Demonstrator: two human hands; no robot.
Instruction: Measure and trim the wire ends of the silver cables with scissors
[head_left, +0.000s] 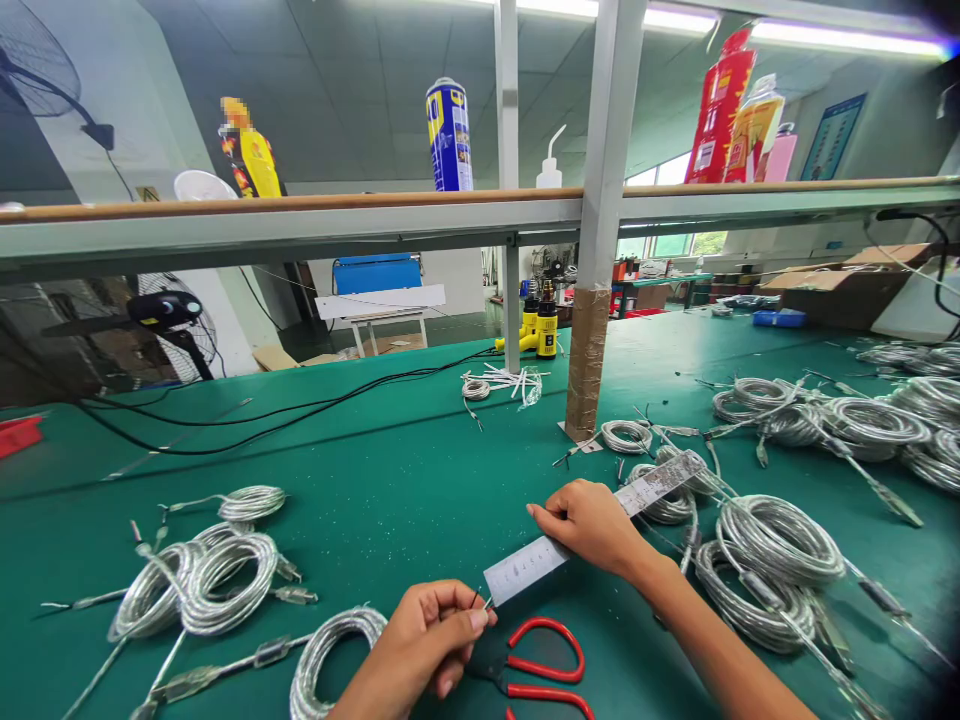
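Observation:
My left hand [431,640] pinches a cable end between thumb and fingertips, its thin stripped wires poking up beside the ruler's near end. The rest of that cable is hidden by the hand. Closed around the middle of a metal ruler [527,570], my right hand [589,522] holds it slanting from near the left fingertips up to the right. Scissors or cutters with red loop handles [581,660] lie just below, their dark head partly covered by my left hand. A coil of clear-jacketed cable [304,665] sits left of my left wrist.
More cable coils lie at left [229,585] and in piles at right [780,550]. A shelf post [589,370] wrapped in brown tape stands on the green table [360,500]. Behind are yellow heat guns [546,330] and black cords [300,408]. A shelf [337,215] crosses above.

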